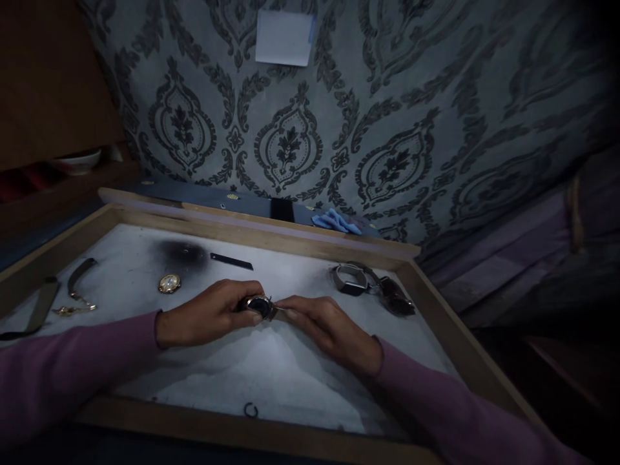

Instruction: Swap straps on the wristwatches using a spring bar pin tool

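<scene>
My left hand is closed round a wristwatch with a dark face, its thumb on the near edge of the case. On the other side of the case, my right hand pinches a thin, pin-like metal piece that meets the watch's right edge. Whether it is a tool or a part of the watch is too small to tell. Both hands are above the white bottom of a shallow wooden tray. A gold-coloured watch case lies beyond my left wrist.
Loose straps and a gold-coloured chain piece lie left. A flat black strip is behind the hands. A wristwatch and a dark shiny object lie right. Near the front rim is a black ring; a blue cloth is behind the tray.
</scene>
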`<state>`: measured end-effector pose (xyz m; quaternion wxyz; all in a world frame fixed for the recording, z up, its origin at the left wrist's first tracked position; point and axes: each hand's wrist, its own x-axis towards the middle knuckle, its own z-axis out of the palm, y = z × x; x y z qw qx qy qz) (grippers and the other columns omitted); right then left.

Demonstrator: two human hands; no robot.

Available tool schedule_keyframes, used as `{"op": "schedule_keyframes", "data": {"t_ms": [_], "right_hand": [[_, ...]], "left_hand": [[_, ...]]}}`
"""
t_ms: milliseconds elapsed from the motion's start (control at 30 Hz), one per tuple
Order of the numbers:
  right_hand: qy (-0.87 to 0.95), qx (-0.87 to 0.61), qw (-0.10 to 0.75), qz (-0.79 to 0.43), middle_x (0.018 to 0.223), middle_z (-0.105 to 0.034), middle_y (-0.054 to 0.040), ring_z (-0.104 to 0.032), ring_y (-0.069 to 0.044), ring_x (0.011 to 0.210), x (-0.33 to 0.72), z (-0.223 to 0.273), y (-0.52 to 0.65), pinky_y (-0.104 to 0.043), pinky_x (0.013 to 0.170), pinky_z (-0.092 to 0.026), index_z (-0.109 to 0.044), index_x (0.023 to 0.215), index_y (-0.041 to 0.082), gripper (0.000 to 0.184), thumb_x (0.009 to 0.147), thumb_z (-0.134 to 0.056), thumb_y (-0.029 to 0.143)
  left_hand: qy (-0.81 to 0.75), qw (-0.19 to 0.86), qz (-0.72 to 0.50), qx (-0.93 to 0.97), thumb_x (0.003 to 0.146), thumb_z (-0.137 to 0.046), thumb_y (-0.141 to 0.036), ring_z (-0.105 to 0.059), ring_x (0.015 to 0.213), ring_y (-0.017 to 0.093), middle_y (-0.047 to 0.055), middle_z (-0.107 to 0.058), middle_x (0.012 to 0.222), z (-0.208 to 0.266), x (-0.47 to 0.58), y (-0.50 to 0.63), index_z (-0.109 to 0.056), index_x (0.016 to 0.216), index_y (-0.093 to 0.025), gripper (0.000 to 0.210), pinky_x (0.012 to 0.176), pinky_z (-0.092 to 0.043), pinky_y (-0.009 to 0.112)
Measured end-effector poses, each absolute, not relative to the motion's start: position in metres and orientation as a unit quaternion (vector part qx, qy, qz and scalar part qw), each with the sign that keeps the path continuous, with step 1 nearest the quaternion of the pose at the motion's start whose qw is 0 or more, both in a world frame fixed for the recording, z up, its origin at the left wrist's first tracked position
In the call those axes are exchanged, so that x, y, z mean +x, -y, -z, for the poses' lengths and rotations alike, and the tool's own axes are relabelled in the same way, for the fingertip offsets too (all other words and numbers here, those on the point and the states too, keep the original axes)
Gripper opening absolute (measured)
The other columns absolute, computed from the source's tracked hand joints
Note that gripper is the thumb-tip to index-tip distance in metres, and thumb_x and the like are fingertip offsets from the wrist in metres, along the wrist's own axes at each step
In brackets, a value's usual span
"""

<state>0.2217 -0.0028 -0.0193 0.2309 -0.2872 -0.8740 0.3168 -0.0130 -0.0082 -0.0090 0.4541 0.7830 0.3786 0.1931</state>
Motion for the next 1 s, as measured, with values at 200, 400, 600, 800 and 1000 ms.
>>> {"op": "schedule_keyframes", "data": {"t_ms": [200, 400, 600, 800, 1000], "right_hand": [[0.864, -0.302, 0.195, -0.353, 0.106, -0.074, -0.0091, -0.07, -0.018, 0.093, 0.222, 0.02, 0.002, -0.031, 0.083, -0.052, -0.065, 0.121, 0.017, 0.034, 0.1, -0.04, 0.026], [0.869, -0.303, 0.179, -0.348, 0.085, -0.071, -0.0051, -0.064, -0.015, 0.073, 0.223, 0.023, 0.001, -0.027, 0.071, -0.049, -0.065, 0.116, 0.016, 0.035, 0.101, -0.037, 0.031], [0.873, -0.312, 0.156, -0.341, 0.072, -0.062, -0.001, -0.053, -0.012, 0.06, 0.221, 0.025, 0.003, -0.025, 0.061, -0.042, -0.064, 0.107, 0.015, 0.034, 0.101, -0.035, 0.03], [0.866, -0.32, 0.162, -0.348, 0.07, -0.062, -0.0019, -0.053, -0.012, 0.059, 0.221, 0.031, 0.003, -0.026, 0.061, -0.041, -0.067, 0.109, 0.014, 0.036, 0.1, -0.036, 0.031], [0.853, -0.345, 0.176, -0.351, 0.065, -0.057, -0.0005, -0.047, -0.011, 0.055, 0.219, 0.035, 0.007, -0.023, 0.054, -0.039, -0.069, 0.099, 0.013, 0.04, 0.1, -0.036, 0.035]], "left_hand": [[-0.372, 0.41, -0.181, 0.813, 0.09, -0.05, -0.029, -0.043, 0.063, 0.012, -0.003, -0.046, 0.068, 0.009, -0.013, 0.01, -0.055, 0.083, -0.017, 0.015, 0.058, -0.029, 0.025], [-0.365, 0.397, -0.171, 0.825, 0.091, -0.049, -0.025, -0.044, 0.065, 0.012, -0.004, -0.046, 0.069, 0.013, -0.014, 0.01, -0.051, 0.082, -0.018, 0.012, 0.06, -0.03, 0.025], [-0.357, 0.385, -0.161, 0.836, 0.092, -0.048, -0.024, -0.044, 0.065, 0.012, -0.005, -0.046, 0.069, 0.016, -0.014, 0.009, -0.047, 0.081, -0.019, 0.013, 0.06, -0.03, 0.025], [-0.357, 0.384, -0.16, 0.836, 0.093, -0.047, -0.028, -0.045, 0.064, 0.013, -0.004, -0.048, 0.068, 0.016, -0.014, 0.01, -0.047, 0.08, -0.019, 0.016, 0.059, -0.03, 0.025], [-0.358, 0.373, -0.154, 0.842, 0.093, -0.045, -0.027, -0.045, 0.064, 0.013, -0.003, -0.048, 0.069, 0.016, -0.014, 0.01, -0.045, 0.08, -0.019, 0.016, 0.059, -0.03, 0.025]]}}
